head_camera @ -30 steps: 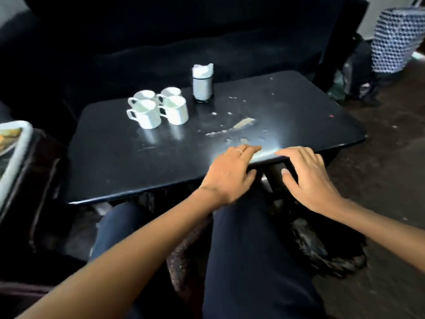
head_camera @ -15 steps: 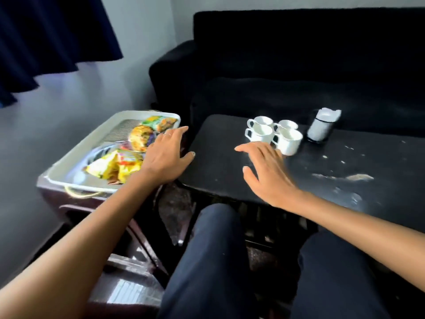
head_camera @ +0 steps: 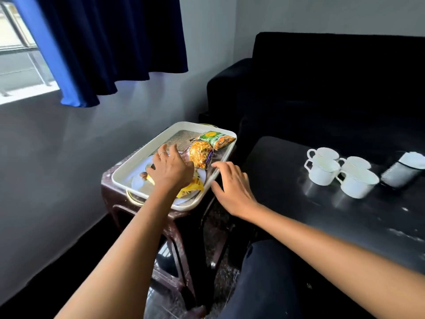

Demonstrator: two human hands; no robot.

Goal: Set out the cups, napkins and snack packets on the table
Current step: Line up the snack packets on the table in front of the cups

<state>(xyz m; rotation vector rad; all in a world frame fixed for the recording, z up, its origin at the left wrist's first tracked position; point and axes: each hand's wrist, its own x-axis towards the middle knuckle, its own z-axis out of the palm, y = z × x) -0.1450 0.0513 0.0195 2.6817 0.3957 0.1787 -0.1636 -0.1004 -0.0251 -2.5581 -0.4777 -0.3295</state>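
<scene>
We saw the black desk (head_camera: 299, 203) beside a dark sofa (head_camera: 333, 84); at the desk's far edge stood four white cups (head_camera: 340, 172) in a tight cluster, the napkin holder (head_camera: 402, 171) just beside them towards the right corner; off the desk's left edge, a white tray (head_camera: 138, 162) sat on a brown stool (head_camera: 174, 222); the snack packets (head_camera: 207, 148) lay in the tray, towards its far right corner; our left hand (head_camera: 171, 169) reached into the tray over a yellow packet (head_camera: 192, 187), fingers curled, though we could not tell whether it gripped; our right hand (head_camera: 232, 187) hovered released at the tray's near right rim.
</scene>
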